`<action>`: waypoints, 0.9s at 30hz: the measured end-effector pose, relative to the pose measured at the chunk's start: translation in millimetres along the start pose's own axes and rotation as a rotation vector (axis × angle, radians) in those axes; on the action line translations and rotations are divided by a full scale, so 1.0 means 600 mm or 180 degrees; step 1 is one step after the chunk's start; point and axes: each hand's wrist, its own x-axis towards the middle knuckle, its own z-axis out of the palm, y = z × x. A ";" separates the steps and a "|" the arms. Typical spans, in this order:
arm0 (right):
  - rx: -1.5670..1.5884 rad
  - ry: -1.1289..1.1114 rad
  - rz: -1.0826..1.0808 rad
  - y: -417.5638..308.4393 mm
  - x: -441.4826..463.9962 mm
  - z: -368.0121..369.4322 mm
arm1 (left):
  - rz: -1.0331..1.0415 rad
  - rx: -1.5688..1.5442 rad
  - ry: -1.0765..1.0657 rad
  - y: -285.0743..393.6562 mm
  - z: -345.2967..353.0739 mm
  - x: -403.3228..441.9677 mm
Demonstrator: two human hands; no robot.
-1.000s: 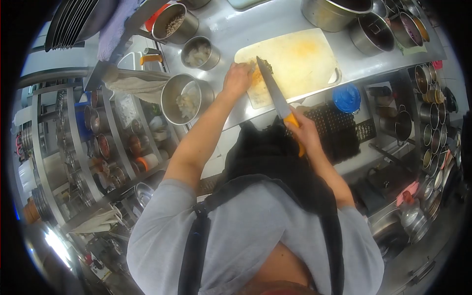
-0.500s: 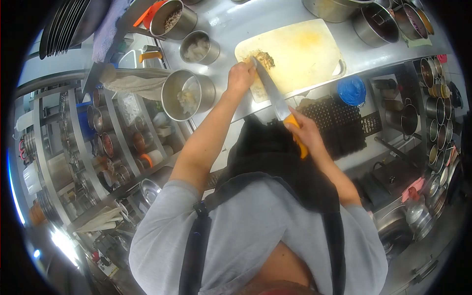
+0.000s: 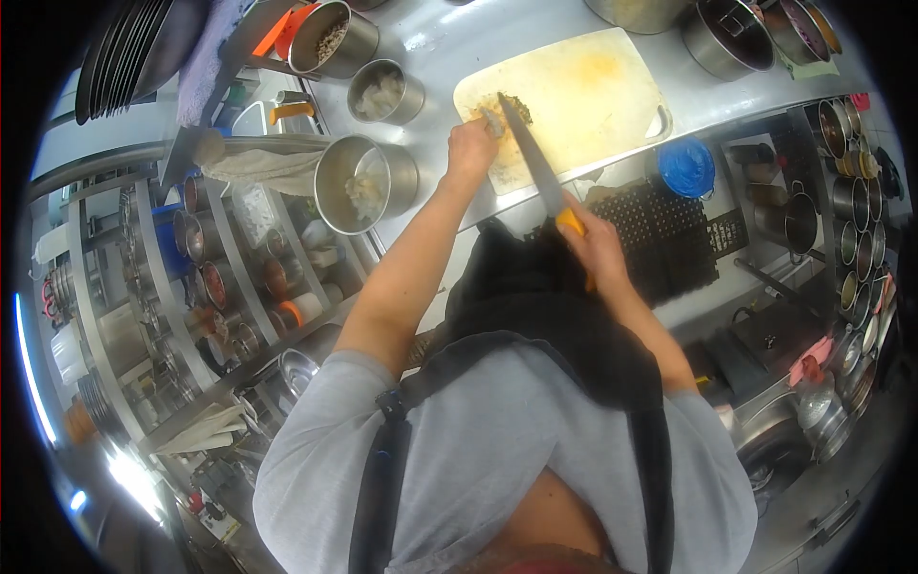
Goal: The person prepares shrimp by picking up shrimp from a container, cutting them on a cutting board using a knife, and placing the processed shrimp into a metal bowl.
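My right hand (image 3: 598, 247) is closed around the orange handle of a long kitchen knife (image 3: 535, 163). The blade reaches over the near edge of a pale cutting board (image 3: 593, 105), its tip beside a small brownish pile of scraps (image 3: 521, 110). Left of the blade, the fingers of my left hand (image 3: 472, 150) are closed at the board's left side, on a small greyish, translucent piece (image 3: 494, 121) that resembles a peeled shrimp. Two steel pots stand to the left: the nearer pot (image 3: 402, 187) and the farther pot (image 3: 411, 99) both hold similar whitish pieces.
Behind, another steel pot (image 3: 359, 43) holds small brownish bits, near an orange-handled tool (image 3: 273, 36). More steel pots (image 3: 703, 43) stand at the back right. A blue tub (image 3: 686, 167) sits below the counter edge. Shelves of cookware (image 3: 206, 244) line the left, with a cloth (image 3: 263, 165) hanging there.
The knife tip has moved forward and slightly right, away from my left fingertips. The greyish piece at those fingers shows more plainly now. My right hand has risen slightly with the handle.
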 end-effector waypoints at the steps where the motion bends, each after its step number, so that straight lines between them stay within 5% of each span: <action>1: -0.0036 0.0125 -0.0193 0.005 -0.004 -0.006 | 0.0029 0.0032 0.0001 -0.003 -0.001 0.002; 14: -0.0417 0.0257 -0.0564 -0.008 -0.022 -0.022 | -0.0326 -0.0472 0.0131 0.000 -0.032 0.048; 20: -0.0498 0.0162 -0.0524 -0.017 -0.023 -0.040 | -0.0048 -0.1062 0.0488 -0.089 -0.181 0.075; 24: -0.0620 -0.0059 -0.0284 -0.035 -0.019 -0.049 | 0.0080 -0.0365 0.1009 -0.143 -0.297 0.075; 27: -0.0701 -0.0069 -0.0299 -0.034 -0.014 -0.053 | 0.0104 0.0000 0.0274 -0.195 -0.345 0.062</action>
